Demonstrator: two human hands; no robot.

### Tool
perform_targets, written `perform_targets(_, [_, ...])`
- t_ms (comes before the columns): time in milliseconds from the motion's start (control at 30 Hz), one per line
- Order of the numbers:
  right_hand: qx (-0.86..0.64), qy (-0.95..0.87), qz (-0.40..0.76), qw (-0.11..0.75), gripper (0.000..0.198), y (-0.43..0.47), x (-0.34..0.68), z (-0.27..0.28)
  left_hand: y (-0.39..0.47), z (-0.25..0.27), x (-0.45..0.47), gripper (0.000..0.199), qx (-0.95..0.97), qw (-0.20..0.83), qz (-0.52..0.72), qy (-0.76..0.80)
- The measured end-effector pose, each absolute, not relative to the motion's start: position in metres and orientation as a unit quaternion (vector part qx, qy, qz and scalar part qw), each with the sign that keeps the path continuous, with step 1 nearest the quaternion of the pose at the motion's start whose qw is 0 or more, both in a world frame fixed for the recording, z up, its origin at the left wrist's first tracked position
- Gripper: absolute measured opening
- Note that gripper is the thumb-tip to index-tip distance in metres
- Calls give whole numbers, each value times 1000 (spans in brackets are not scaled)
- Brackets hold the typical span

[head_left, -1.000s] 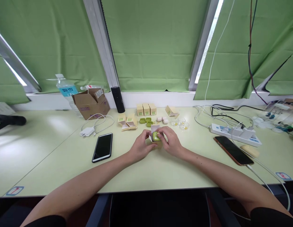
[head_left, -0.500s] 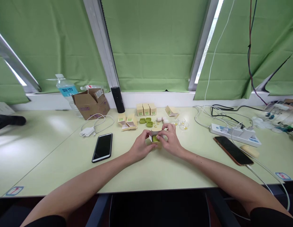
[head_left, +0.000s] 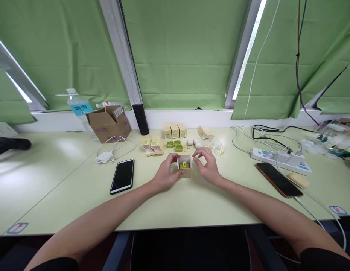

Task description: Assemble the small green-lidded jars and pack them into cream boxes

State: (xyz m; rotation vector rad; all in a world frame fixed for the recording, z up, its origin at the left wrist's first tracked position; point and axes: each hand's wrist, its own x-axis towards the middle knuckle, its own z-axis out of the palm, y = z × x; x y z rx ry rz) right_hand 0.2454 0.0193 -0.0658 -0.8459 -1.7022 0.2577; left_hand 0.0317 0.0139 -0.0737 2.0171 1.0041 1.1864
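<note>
Indoor workspace, office or light workroom; cannot tell which. Long pale desk (head_left: 214, 205) spans the frame, set against windows with green blinds (head_left: 177, 56) down and metal posts (head_left: 120, 49) between. Printed stickers (head_left: 18, 228) mark the desk's front edge, lower left and lower right. Power strip (head_left: 280, 161) full of plugs at right; dark cables (head_left: 297, 64) hang upper right. Small open box (head_left: 185, 173) at centre, row of cartons (head_left: 175, 131) behind it: tabletop handwork. Phone (head_left: 122, 176), left of centre, adds everyday desk clutter.
</note>
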Motion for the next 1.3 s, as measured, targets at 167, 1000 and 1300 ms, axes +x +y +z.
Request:
perform_targets(167, [-360, -736, 103, 564, 8, 22, 244, -70, 16, -75, 28, 20, 745, 311, 488, 331])
perform_targets(1000, [-305, -786, 63, 534, 18, 24, 247, -76, 24, -75, 36, 32, 706, 351, 502, 355])
perform_targets(1300, [-302, -813, 74, 493, 20, 26, 248, -80, 26, -77, 37, 44, 667, 432, 495, 350])
